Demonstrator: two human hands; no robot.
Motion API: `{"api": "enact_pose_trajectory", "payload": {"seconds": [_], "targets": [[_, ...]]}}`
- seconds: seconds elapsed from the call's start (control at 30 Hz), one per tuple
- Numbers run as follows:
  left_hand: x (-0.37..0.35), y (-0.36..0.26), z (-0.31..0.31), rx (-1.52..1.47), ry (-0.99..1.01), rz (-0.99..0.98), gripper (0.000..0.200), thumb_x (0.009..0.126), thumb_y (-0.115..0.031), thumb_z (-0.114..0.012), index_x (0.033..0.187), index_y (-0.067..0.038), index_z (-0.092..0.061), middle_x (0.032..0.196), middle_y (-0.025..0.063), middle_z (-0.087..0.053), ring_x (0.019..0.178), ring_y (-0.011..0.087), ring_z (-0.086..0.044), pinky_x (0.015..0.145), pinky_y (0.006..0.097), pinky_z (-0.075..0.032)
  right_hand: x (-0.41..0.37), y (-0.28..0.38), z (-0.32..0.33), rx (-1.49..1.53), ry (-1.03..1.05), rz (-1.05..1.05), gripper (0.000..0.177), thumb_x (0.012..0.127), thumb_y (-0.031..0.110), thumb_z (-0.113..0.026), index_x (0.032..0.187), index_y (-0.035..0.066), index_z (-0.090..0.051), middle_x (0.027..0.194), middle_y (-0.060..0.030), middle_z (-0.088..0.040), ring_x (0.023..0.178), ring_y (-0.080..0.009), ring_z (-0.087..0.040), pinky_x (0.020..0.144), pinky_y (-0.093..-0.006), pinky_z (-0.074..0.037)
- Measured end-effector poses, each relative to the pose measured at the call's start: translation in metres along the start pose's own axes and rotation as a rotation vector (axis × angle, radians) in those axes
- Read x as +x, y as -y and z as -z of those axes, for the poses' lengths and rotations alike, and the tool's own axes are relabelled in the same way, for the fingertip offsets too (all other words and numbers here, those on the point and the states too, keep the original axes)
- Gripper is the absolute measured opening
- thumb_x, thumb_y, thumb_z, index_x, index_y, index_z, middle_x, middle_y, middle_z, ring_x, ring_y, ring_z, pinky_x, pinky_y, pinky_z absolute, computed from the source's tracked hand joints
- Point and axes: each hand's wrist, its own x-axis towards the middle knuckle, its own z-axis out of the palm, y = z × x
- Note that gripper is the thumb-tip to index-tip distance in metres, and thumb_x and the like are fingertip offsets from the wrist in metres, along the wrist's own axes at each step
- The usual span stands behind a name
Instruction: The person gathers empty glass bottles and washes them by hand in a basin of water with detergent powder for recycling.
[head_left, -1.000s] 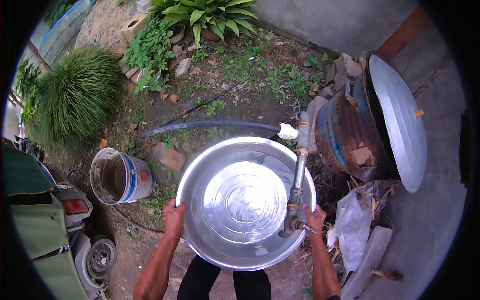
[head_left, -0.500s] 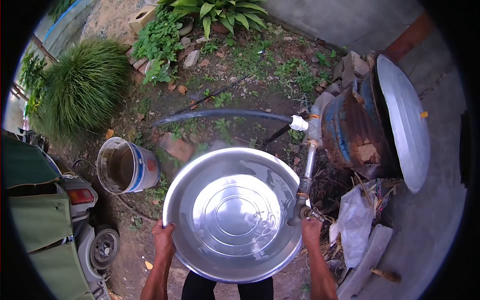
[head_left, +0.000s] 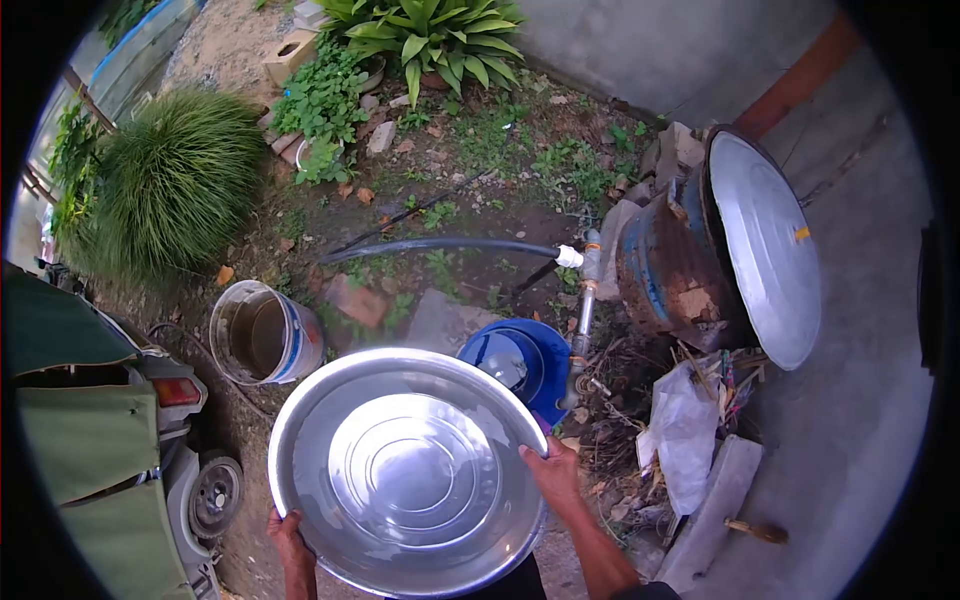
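A wide silver metal basin with ringed grooves in its floor is held between both hands, with a wet sheen inside. My left hand grips its rim at the lower left, the thumb over the edge. On the right side of the rim, my right hand is closed around the edge. Just beyond the basin sits a blue plastic tub, partly hidden by it. The tap on the metal standpipe stands over the tub's right side.
A white bucket of murky water stands at left, near a vehicle with a green cover. A rusty drum with a metal lid is at right, above a white sack. A black hose joins the pipe.
The basin has moved left and toward me, away from under the tap, uncovering the blue tub. My right hand now grips the rim higher up.
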Motion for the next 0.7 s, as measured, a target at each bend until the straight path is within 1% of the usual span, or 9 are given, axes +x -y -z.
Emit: {"api": "enact_pose_trajectory", "payload": {"seconds": [0.07,0.13,0.23,0.3,0.33,0.37,0.53,0.63,0.7], "targets": [[-0.009,-0.009,0.016,-0.065,-0.018,-0.011,0.025,0.075,-0.001,-0.053,0.098,-0.001,-0.063,0.089,0.0099,-0.067,0.077,0.0202,-0.064,0.076,0.034,-0.053,-0.005,0.006,-0.011,-0.093,0.011,0.092,0.019,0.087,0.012,-0.07,0.101,0.0,-0.067,0.08,0.0008,-0.063,0.071,-0.006,-0.055,0.065,-0.0264,-0.048],[-0.024,-0.018,0.033,-0.055,-0.044,-0.016,0.027,0.076,0.0,-0.052,0.101,0.0,-0.063,0.09,0.0105,-0.067,0.078,0.0208,-0.065,0.077,0.0345,-0.053,-0.019,0.016,-0.019,-0.218,0.044,0.015,0.022,0.085,0.02,-0.071,0.088,0.0,-0.064,0.075,-0.0005,-0.063,0.069,-0.0083,-0.055,0.064,-0.0302,-0.048],[-0.041,-0.024,0.057,-0.086,-0.073,-0.014,0.028,0.076,-0.001,-0.052,0.102,0.001,-0.062,0.091,0.0113,-0.067,0.079,0.0219,-0.065,0.078,0.0354,-0.054,-0.03,0.025,-0.031,-0.247,0.141,0.081,0.014,0.087,0.013,-0.07,0.091,0.001,-0.064,0.083,-0.0004,-0.064,0.074,-0.0061,-0.055,0.067,-0.0254,-0.048],[-0.049,-0.022,0.075,-0.118,-0.088,-0.007,0.038,0.076,-0.001,-0.049,0.112,0.003,-0.059,0.096,0.015,-0.066,0.083,0.0271,-0.067,0.08,0.0392,-0.055,-0.035,0.021,-0.04,-0.182,0.152,0.144,0.014,0.087,0.013,-0.07,0.089,0.001,-0.064,0.082,0.0001,-0.064,0.073,-0.0059,-0.055,0.065,-0.0254,-0.047],[-0.054,-0.022,0.08,-0.138,-0.106,-0.025,0.038,0.076,-0.001,-0.049,0.112,0.003,-0.059,0.096,0.015,-0.066,0.083,0.0271,-0.067,0.08,0.0392,-0.055,-0.036,0.023,-0.047,-0.105,0.17,0.191,0.014,0.087,0.013,-0.07,0.087,0.001,-0.064,0.081,0.0007,-0.064,0.071,-0.0057,-0.054,0.063,-0.0255,-0.047],[-0.06,-0.021,0.086,-0.169,-0.12,-0.01,0.038,0.076,-0.001,-0.049,0.112,0.004,-0.059,0.096,0.0155,-0.066,0.083,0.0276,-0.067,0.08,0.0394,-0.055,-0.042,0.038,-0.052,-0.237,0.151,0.21,0.014,0.086,0.012,-0.071,0.088,0.0,-0.065,0.08,0.0012,-0.064,0.069,-0.0063,-0.055,0.061,-0.0259,-0.047],[-0.1,-0.017,0.107,-0.21,-0.266,0.011,0.033,0.074,-0.001,-0.05,0.106,0.006,-0.059,0.092,0.0161,-0.067,0.08,0.0283,-0.067,0.077,0.0407,-0.056,-0.052,0.071,-0.065,-0.31,0.271,0.206,0.016,0.082,0.011,-0.07,0.091,-0.002,-0.068,0.079,-0.0033,-0.068,0.068,-0.0082,-0.058,0.061,-0.0274,-0.048],[-0.131,-0.004,0.119,-0.303,-0.324,0.019,0.027,0.076,0.001,-0.052,0.102,0.005,-0.061,0.089,0.0149,-0.067,0.074,0.025,-0.066,0.072,0.037,-0.055,-0.057,0.082,-0.068,-0.542,0.282,0.235,0.02,0.08,0.013,-0.069,0.092,-0.003,-0.069,0.079,-0.0069,-0.069,0.069,-0.0108,-0.06,0.063,-0.0301,-0.049],[-0.151,0.005,0.126,-0.32,-0.397,0.043,0.026,0.076,0.002,-0.052,0.099,0.006,-0.062,0.085,0.0143,-0.068,0.07,0.0238,-0.066,0.068,0.0357,-0.055,-0.063,0.089,-0.076,-0.51,0.364,0.307,0.021,0.08,0.013,-0.069,0.093,-0.003,-0.069,0.079,-0.007,-0.069,0.069,-0.0112,-0.06,0.064,-0.0302,-0.049]]}}
